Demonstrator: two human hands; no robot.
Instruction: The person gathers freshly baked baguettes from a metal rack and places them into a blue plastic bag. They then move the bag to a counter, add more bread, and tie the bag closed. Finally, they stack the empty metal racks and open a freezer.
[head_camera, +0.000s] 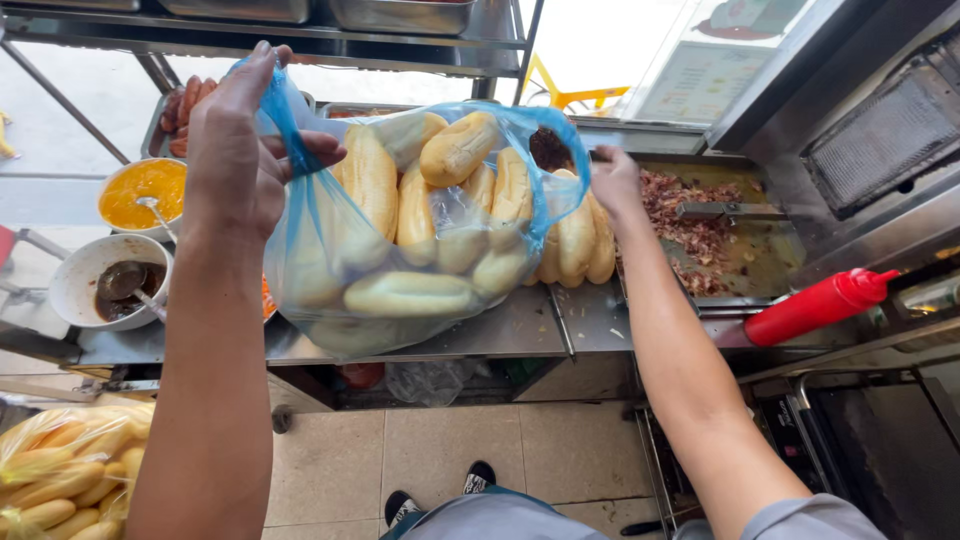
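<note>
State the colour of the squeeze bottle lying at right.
Red plastic squeeze bottle; head view.

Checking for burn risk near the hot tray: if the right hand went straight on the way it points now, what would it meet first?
The right hand points up and away, gripping the blue plastic bag of bread rolls. Straight on, it would likely meet the dark cooked food just beyond its fingers; depth there is unclear.

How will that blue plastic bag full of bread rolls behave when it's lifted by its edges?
The blue bag likely stays floppy: its film sags between the left hand and right hand. Probably light for its bulk. The bread rolls may shift or spill.
</note>
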